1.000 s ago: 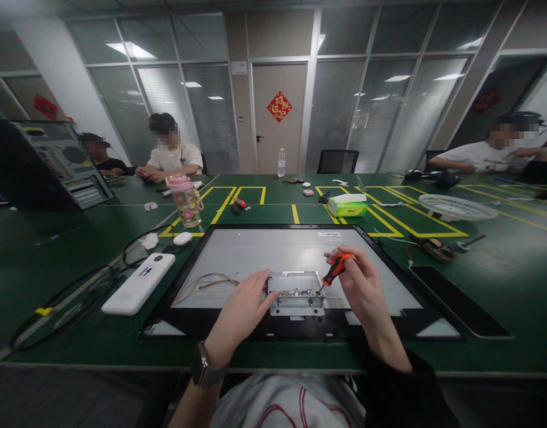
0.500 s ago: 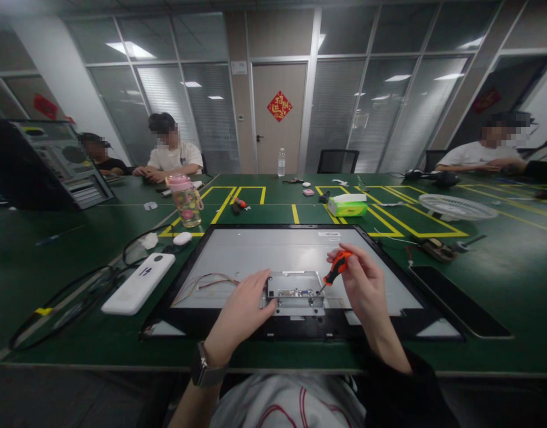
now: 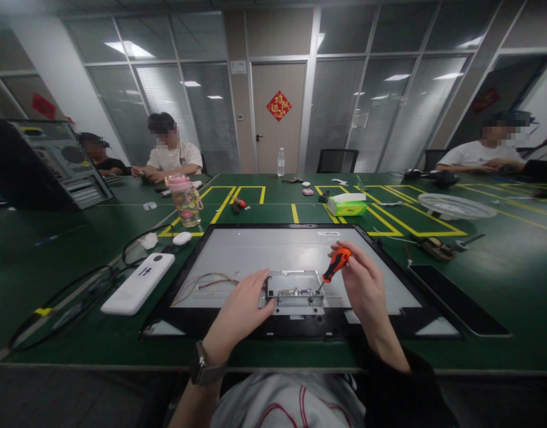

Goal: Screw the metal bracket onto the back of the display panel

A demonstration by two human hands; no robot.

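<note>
A monitor panel (image 3: 273, 249) lies back-up on the green table in front of me, black frame around a grey metal back. A small metal board cover (image 3: 295, 291) sits near its front edge, with thin coloured wires (image 3: 206, 279) running off to its left. My left hand (image 3: 240, 312) rests flat on the panel, fingertips against the cover's left edge. My right hand (image 3: 365, 285) is closed round an orange-and-black screwdriver (image 3: 335, 264), whose tip touches the cover's right edge.
A white power bank (image 3: 137, 284) and black cables (image 3: 77, 291) lie to the left. A pink bottle (image 3: 186, 201), a green tissue box (image 3: 347, 205), a white fan grille (image 3: 454, 207) and a black strip (image 3: 454, 300) are about. Other people sit at the far sides.
My right hand has turned the screwdriver slightly, the handle shifting a little. The left hand and the panel have stayed put.
</note>
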